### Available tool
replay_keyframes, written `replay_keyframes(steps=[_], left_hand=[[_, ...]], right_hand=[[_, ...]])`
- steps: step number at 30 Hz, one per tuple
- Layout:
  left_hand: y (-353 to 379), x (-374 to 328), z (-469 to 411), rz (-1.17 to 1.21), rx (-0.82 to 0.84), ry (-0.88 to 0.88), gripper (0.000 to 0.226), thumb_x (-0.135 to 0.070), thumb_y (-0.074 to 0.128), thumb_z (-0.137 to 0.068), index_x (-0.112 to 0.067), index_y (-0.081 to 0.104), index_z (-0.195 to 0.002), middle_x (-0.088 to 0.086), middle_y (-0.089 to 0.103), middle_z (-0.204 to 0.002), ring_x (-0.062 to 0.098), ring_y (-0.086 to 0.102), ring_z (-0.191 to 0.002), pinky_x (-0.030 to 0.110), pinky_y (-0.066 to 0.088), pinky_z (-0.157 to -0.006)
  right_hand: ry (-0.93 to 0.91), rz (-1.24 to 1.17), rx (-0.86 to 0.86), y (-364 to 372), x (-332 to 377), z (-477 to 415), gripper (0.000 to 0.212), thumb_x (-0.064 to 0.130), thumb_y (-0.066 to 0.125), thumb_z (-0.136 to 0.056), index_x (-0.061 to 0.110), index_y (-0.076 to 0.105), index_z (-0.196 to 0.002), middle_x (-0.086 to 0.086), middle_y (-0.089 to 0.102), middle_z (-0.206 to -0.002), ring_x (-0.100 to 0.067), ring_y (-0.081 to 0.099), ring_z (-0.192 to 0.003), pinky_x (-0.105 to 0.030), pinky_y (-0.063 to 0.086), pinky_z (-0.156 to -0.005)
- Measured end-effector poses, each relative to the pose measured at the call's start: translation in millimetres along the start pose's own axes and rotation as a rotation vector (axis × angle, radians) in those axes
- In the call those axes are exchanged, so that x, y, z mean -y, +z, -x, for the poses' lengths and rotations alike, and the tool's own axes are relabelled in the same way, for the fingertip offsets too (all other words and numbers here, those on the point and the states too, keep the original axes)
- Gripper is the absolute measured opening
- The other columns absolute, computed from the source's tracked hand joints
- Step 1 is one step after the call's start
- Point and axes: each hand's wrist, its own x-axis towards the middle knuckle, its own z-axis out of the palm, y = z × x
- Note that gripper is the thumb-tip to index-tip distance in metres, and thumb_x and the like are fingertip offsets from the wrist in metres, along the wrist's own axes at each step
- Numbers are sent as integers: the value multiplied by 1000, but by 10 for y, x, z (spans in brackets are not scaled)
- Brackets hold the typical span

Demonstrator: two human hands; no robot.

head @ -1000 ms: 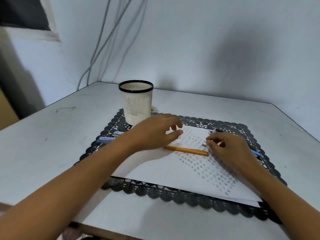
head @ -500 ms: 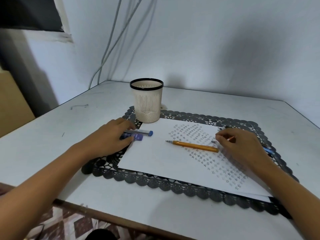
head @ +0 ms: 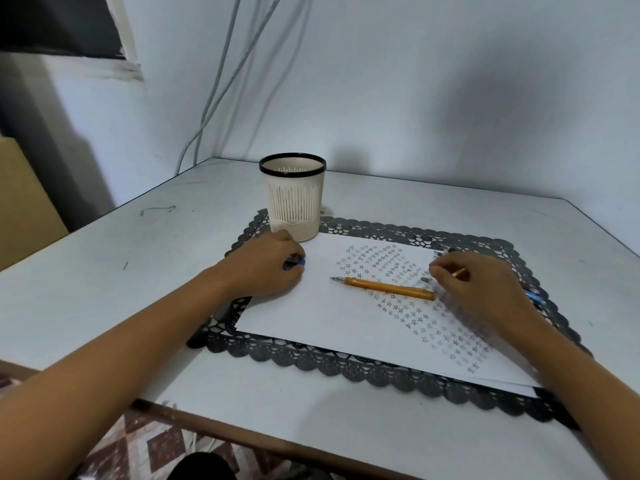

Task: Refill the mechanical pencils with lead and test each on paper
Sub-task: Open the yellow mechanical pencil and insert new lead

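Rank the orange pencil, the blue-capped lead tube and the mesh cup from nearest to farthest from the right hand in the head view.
From the right hand:
1. Orange pencil: its rear end lies right by the fingers, on the paper.
2. Blue-capped lead tube: across the paper, under the left hand.
3. Mesh cup: upright at the mat's far left corner.

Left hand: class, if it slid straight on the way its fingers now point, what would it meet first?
Probably bare paper: the left hand, closed on a blue-capped lead tube, points right, towards the drawn stars. Depth is uncertain.
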Motion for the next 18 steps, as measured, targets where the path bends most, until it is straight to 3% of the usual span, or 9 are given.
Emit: replay_keyframes(steps=[8,13,18], left_hand=[[-6,-43,-36,69,-115,43,26,-23,56,-89,-9,61,-110,4,55,-110,20,54,-97,25,40,-82],[-68,-366,-144,157,-251,167,28,-25,55,-90,-11,59,-114,-2,52,-106,7,48,-87,12,33,-74],[9,-729,-247,228,-278,350,25,-25,57,-89,-10,59,-110,-10,43,-95,4,45,-83,14,36,-73]], right_hand=[[-28,-11,-19,-22,52,0,22,27,56,-89,17,66,-106,10,57,-83,-4,53,-73,-21,41,-72],[-119,-133,-122,-68,199,52,18,21,59,-88,16,68,-103,11,62,-87,8,53,-71,-6,40,-57],[-70,-396,16,-94,367,126,11,26,58,-88,29,64,-96,17,65,-80,4,63,-65,-8,50,-62]])
